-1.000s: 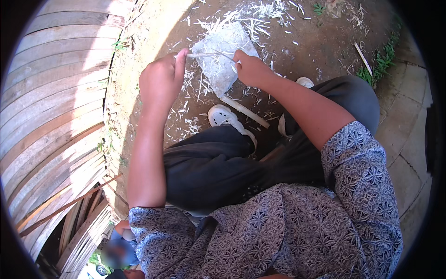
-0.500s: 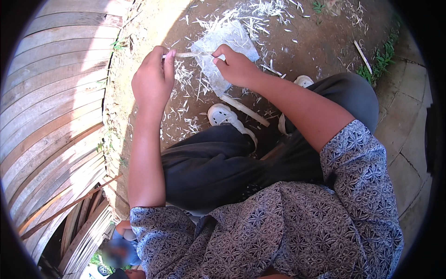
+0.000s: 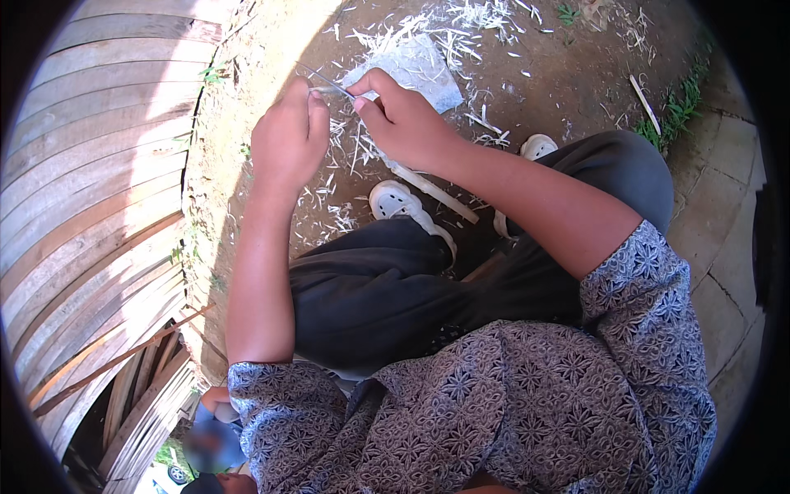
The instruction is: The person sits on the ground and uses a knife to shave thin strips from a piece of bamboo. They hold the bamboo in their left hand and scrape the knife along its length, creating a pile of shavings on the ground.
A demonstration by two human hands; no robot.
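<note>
While L hand (image 3: 290, 136) has its grip clamped on a pale stick (image 3: 327, 89), R hand (image 3: 405, 123) pinches a thin blade (image 3: 319, 76), w/ shavings (image 3: 476, 31) farther out.

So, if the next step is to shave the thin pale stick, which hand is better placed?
Probably the right hand: it grips the thin blade close beside the thin pale stick, which the left hand holds.

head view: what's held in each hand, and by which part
Left grip: a thin pale stick, by its left part, thumb against it. Right grip: a thin blade, by its near, right-hand end; any handle is hidden.
</note>
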